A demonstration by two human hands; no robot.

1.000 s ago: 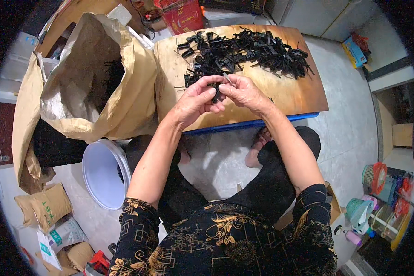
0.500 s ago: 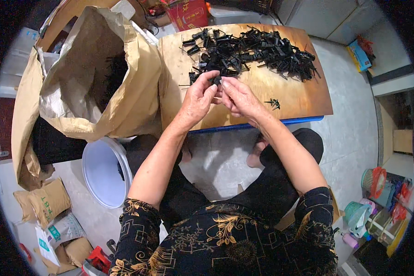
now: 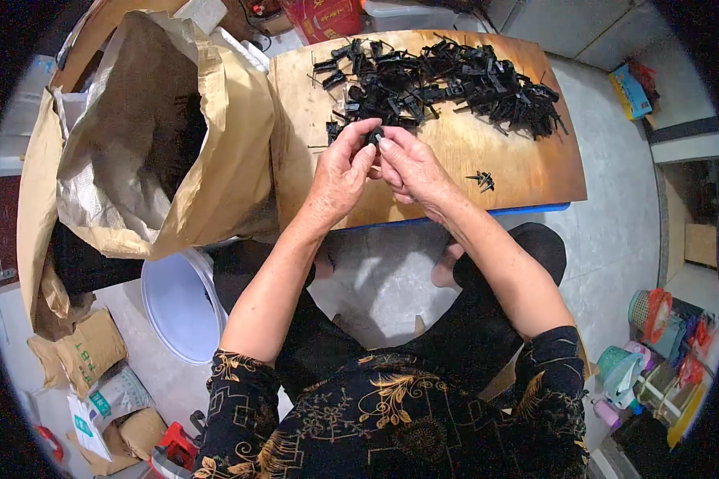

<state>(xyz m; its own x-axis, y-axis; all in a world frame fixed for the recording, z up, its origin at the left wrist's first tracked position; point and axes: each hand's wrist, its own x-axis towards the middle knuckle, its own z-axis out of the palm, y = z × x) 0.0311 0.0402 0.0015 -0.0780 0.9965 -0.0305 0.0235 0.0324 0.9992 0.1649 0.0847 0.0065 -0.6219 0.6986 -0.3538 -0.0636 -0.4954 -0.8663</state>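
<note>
Over the near left part of a wooden board (image 3: 455, 168), my two hands meet around one small black plastic part (image 3: 375, 137). My left hand (image 3: 345, 164) pinches it from the left, between thumb and fingers. From the other side, my right hand (image 3: 411, 166) presses thumb and fingertips on the same part. The fingers cover most of it, so its full shape is hidden. Just beyond the hands spreads a heap of black plastic parts (image 3: 487, 84) with thin stems. A few small dark pin-like pieces (image 3: 481, 180) lie right of my right hand.
A large open paper sack (image 3: 240, 160) with dark contents stands left of the board. Below it is a white round bucket (image 3: 180, 307). Filled bags (image 3: 92, 347) lie on the floor at left. Baskets and bags (image 3: 623, 371) stand at lower right. A blue edge (image 3: 527, 209) shows under the board.
The view has shifted slightly. Both hands stay together on the black part, with the right thumb and fingers moved a little around it.
</note>
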